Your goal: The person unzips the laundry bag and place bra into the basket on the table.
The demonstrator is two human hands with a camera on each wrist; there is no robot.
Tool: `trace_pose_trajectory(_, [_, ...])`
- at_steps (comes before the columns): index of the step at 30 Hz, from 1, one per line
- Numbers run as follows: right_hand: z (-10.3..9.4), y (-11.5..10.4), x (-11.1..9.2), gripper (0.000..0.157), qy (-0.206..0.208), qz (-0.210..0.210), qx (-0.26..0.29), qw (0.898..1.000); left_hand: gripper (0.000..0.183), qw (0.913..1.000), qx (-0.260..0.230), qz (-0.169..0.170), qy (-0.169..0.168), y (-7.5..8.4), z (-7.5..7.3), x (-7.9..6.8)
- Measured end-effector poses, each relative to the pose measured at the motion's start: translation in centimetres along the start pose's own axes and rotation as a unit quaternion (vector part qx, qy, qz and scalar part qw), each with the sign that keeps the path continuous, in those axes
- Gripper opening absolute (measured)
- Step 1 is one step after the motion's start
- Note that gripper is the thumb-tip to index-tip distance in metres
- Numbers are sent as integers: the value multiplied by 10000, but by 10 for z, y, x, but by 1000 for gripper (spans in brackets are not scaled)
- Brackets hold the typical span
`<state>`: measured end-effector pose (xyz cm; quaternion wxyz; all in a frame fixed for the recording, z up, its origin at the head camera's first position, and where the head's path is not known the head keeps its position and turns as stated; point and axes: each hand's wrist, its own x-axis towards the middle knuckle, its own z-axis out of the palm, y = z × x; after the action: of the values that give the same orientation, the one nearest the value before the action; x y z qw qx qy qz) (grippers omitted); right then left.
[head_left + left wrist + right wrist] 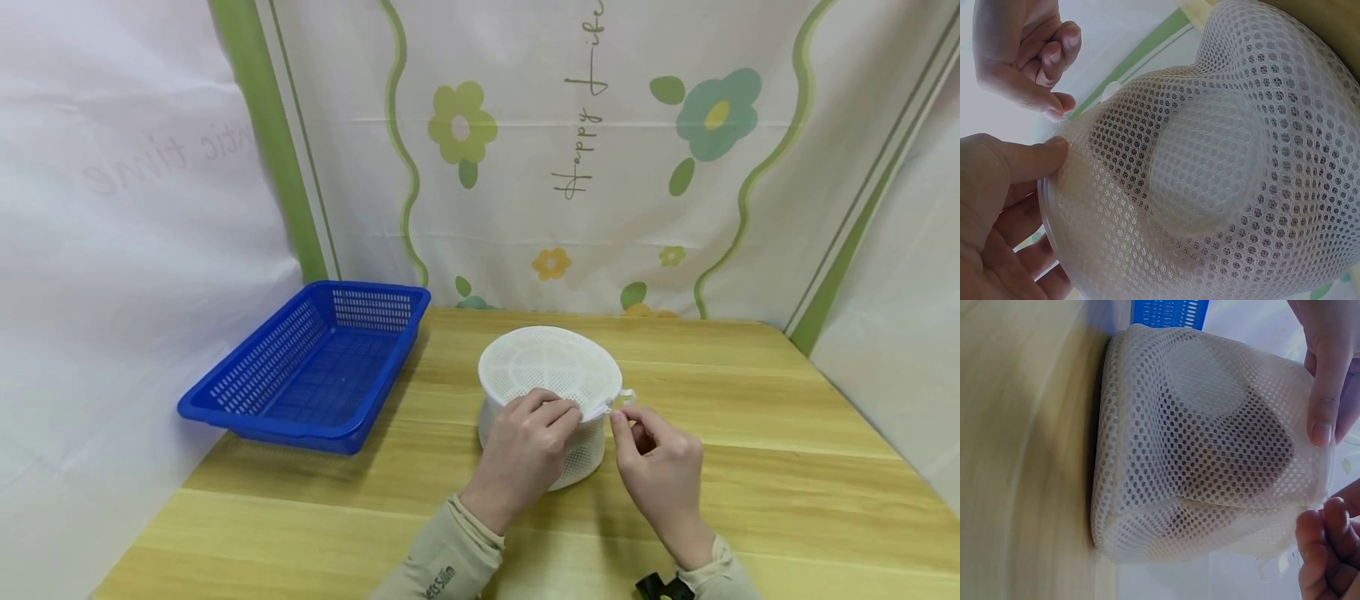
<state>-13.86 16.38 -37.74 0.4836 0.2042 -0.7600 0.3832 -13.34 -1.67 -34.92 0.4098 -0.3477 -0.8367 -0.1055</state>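
A round white mesh laundry bag (547, 362) stands on the wooden table, its top tilted toward me. My left hand (525, 454) pinches the bag's near rim, thumb on the mesh side and fingers over the top, as the left wrist view shows. Close by on the right, my right hand (663, 467) pinches something small at the zipper edge (603, 410); the fingertips cover it. A small white loop (628, 396) sticks out from the rim just beyond those fingertips. Through the mesh (1210, 444) a paler round patch shows in both wrist views.
On the left of the table sits a blue plastic basket (371, 408) with slotted sides. White curtains (517, 208) with printed flowers enclose the back and both sides. A black object (663, 587) lies by the right sleeve at the bottom edge.
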Motion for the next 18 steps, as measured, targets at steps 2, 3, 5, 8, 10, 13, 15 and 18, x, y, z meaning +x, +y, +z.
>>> trace_pose_trajectory(2, [-3, 0, 0, 6, -186, 129, 18, 9997, 6, 10000, -23, 16, -13, 0, 1, 0])
trace_pose_trajectory(3, [-5, 0, 0, 6, -277, 188, 28, 9994, 7, 10000, -27, 38, -9, 0, 1, 0])
trace_pose_trajectory(5, [-8, 0, -1, 6, -436, 237, 10, 9988, 8, 9999, 5, 129, 28, -2, 2, -1])
trace_pose_trajectory(8, [-13, 1, 0, 6, -614, 102, -43, 9981, 13, 9996, 60, 262, 125, -7, 2, -3])
trace_pose_trajectory(10, [-15, 4, 2, 5, -718, -139, -75, 9973, 19, 9994, 112, 275, 184, -13, 1, -7])
trace_pose_trajectory(13, [-20, 9, 7, 5, -997, -552, -89, 9934, 33, 9995, 204, 163, 149, -23, -1, -10])
trace_pose_trajectory(15, [-24, 14, 10, 3, -1190, -805, -140, 9895, 44, 9997, 249, 55, 48, -29, -2, -12])
trace_pose_trajectory(18, [-28, 20, 16, 4, -1507, -1080, -212, 9824, 61, 9994, 260, -165, -161, -39, -5, -14])
